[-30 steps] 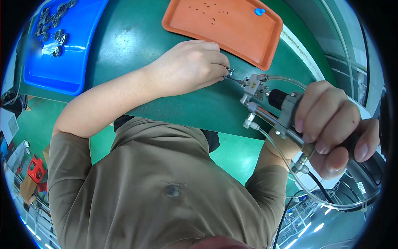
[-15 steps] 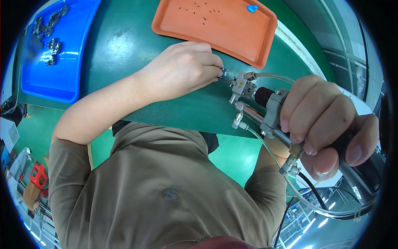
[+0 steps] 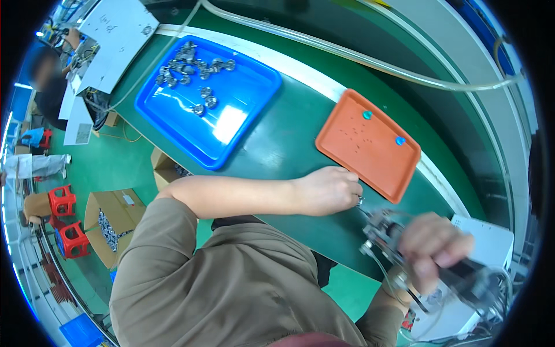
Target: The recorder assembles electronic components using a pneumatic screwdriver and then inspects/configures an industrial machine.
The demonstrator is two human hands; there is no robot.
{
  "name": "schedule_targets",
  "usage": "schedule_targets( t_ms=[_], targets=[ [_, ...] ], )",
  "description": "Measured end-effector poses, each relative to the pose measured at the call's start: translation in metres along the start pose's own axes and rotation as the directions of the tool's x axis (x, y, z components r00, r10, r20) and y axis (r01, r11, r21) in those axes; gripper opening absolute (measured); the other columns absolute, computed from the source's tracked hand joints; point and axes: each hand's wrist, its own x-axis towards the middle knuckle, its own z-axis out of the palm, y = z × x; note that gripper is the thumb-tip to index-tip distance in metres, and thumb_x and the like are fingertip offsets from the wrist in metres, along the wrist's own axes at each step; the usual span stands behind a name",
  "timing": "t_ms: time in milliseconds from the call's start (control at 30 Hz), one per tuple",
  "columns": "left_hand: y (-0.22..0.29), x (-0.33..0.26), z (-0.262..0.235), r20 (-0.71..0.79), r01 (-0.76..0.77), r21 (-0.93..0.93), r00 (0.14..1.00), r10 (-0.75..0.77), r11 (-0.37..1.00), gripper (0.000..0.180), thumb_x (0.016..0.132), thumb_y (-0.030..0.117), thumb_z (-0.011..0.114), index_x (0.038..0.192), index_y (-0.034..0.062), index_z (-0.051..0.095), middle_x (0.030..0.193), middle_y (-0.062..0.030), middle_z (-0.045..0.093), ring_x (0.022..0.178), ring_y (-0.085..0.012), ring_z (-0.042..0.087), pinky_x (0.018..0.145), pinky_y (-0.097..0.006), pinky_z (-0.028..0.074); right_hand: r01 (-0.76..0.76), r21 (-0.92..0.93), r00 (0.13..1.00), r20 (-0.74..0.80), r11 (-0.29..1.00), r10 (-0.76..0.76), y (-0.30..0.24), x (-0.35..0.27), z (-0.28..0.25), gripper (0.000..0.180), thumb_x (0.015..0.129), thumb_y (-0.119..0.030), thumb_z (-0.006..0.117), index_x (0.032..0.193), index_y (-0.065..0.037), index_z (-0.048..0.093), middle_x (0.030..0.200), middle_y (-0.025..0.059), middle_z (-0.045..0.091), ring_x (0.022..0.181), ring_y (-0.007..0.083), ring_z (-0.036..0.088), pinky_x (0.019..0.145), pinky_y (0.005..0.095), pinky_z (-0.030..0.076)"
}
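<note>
— What do your fingers have?

— Your left hand (image 3: 330, 191) pinches a small shiny metal ring part (image 3: 360, 200) against the green mat (image 3: 277, 144). Your right hand (image 3: 433, 246), at four o'clock from it, is clenched around a blurred powered screwdriver with clear hoses (image 3: 384, 231).

— How does the part handle?

— Likely light, stiff and slippery; pinch its rim. The orange plastic tray (image 3: 347, 139) sits at one o'clock.

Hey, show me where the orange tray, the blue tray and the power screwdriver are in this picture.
orange tray (image 3: 359, 151): head view, on a bare patch of its floor.
blue tray (image 3: 230, 124): head view, on its bare floor below the metal parts.
power screwdriver (image 3: 383, 230): head view, on its blurred front end beside the right hand.
</note>
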Motion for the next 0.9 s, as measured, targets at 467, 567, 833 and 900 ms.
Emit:
schedule_targets(
  t_ms=[467, 567, 833, 900],
  targets=[
    [-0.100, -0.112, -0.187, -0.353, 0.553, 0.497, 0.833, -0.427, 0.668, 0.019, 0.080, 0.016, 0.083, 0.096, 0.0075, 0.080, 0.121, -0.0128, 0.073, 0.110, -0.0322, 0.067, 0.098, -0.043, 0.051, 0.167, -0.131, 0.960, -0.205, 0.977, -0.191, -0.017, 0.001, -0.018, 0.031, 0.087, -0.014, 0.082, 0.102, -0.017, 0.056, 0.062, -0.0072, 0.061, 0.046, 0.0047, 0.057, 0.044, 0.0187, 0.050],
    [-0.149, -0.081, -0.202, -0.351, 0.564, 0.449, 0.824, -0.444, 0.693, 0.025, 0.088, 0.020, 0.077, 0.107, 0.0041, 0.078, 0.124, -0.0171, 0.071, 0.117, -0.0363, 0.065, 0.103, -0.044, 0.050, 0.177, -0.134, 0.957, -0.207, 0.975, -0.202, -0.017, -0.004, -0.026, 0.030, 0.088, -0.017, 0.082, 0.105, -0.018, 0.057, 0.065, -0.0087, 0.062, 0.050, 0.0024, 0.059, 0.046, 0.0171, 0.049],
    [-0.277, -0.019, -0.209, -0.175, 0.599, 0.521, 0.772, -0.611, 0.608, 0.026, 0.091, 0.022, 0.072, 0.112, 0.0070, 0.078, 0.135, -0.0159, 0.068, 0.113, -0.0327, 0.070, 0.100, -0.039, 0.053, 0.071, -0.319, 0.975, -0.177, 0.945, -0.133, -0.017, -0.009, -0.028, 0.028, 0.095, -0.029, 0.076, 0.109, -0.022, 0.053, 0.065, -0.0121, 0.056, 0.052, 0.0027, 0.055, 0.051, 0.0175, 0.043],
    [-0.285, -0.027, -0.211, -0.132, 0.670, 0.456, 0.702, -0.700, 0.586, 0.026, 0.091, 0.022, 0.072, 0.112, 0.0068, 0.079, 0.135, -0.0154, 0.068, 0.109, -0.0311, 0.071, 0.099, -0.039, 0.054, 0.098, -0.267, 0.983, -0.126, 0.959, -0.136, -0.015, -0.007, -0.033, 0.030, 0.093, -0.028, 0.078, 0.109, -0.022, 0.053, 0.066, -0.0111, 0.058, 0.052, 0.0039, 0.057, 0.049, 0.0184, 0.046]
  ],
)
